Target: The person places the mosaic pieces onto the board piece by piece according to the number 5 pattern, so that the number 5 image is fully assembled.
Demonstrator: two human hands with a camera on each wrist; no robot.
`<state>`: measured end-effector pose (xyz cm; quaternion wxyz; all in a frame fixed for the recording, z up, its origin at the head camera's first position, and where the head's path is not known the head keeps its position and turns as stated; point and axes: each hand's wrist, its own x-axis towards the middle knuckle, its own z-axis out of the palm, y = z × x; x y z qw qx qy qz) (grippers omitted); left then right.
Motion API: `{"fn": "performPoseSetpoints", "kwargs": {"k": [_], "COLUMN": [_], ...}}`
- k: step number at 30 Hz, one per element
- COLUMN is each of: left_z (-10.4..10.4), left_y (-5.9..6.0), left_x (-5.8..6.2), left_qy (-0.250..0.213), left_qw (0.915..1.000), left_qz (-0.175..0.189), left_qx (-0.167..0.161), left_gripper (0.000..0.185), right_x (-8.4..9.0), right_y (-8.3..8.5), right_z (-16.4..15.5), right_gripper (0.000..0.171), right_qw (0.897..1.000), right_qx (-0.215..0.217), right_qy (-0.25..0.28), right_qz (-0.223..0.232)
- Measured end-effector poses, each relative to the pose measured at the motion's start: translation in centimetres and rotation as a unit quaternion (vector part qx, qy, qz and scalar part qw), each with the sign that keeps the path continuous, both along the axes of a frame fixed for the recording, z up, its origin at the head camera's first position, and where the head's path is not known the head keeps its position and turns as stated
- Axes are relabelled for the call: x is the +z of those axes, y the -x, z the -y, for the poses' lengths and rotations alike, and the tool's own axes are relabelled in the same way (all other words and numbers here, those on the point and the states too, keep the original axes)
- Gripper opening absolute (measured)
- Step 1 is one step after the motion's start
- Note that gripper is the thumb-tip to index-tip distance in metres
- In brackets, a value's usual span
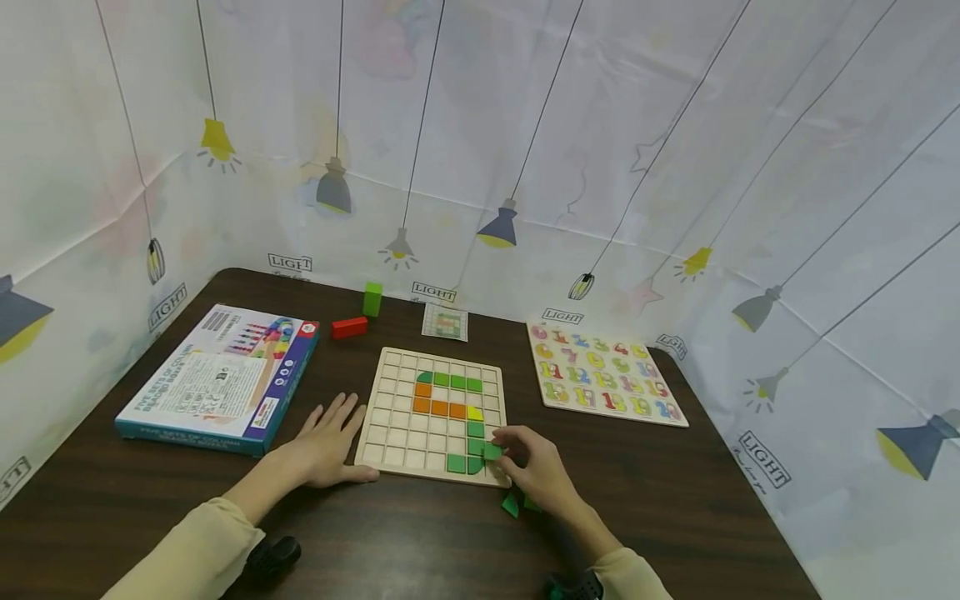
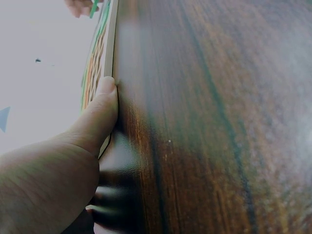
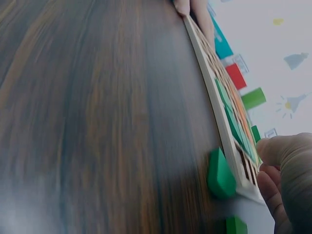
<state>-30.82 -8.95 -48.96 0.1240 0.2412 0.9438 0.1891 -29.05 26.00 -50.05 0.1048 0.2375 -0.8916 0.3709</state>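
Note:
A wooden grid board (image 1: 385,421) lies on the dark table, with green, orange and one yellow tile (image 1: 475,413) set in some of its squares. My left hand (image 1: 326,446) rests spread beside the board's left edge; in the left wrist view the thumb (image 2: 105,95) touches the board's side. Over the lower right part of the grid, my right hand (image 1: 542,471) pinches a green tile (image 1: 492,452) between thumb and fingers. Two loose green pieces show just off the board's near edge, one with a curved side (image 3: 220,175).
A boxed toy set (image 1: 202,375) lies at the left. Behind the board are a red block (image 1: 349,327), a green block (image 1: 372,299) and a small printed pattern card (image 1: 446,322). A number puzzle board (image 1: 603,375) lies at the right. Patterned curtain (image 1: 465,125) surrounds the table.

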Motion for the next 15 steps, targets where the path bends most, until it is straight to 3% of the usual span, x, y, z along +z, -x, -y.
{"fn": "performPoseSetpoints", "kwargs": {"k": [7,15], "left_z": [0.1,0.2], "left_y": [0.4,0.6], "left_x": [-1.2,-1.7], "left_qy": [-0.018,-0.014], "left_qw": [0.9998,0.9998], "left_qz": [-0.007,-0.013], "left_qx": [-0.002,0.001], "left_gripper": [0.109,0.113], "right_x": [-0.4,-0.3], "right_y": [0.2,0.2], "right_z": [1.6,3.7], "right_gripper": [0.035,0.034], "right_qw": [0.999,0.998], "right_qx": [0.037,0.065], "right_qy": [0.003,0.006], "right_qz": [0.0,-0.001]}}
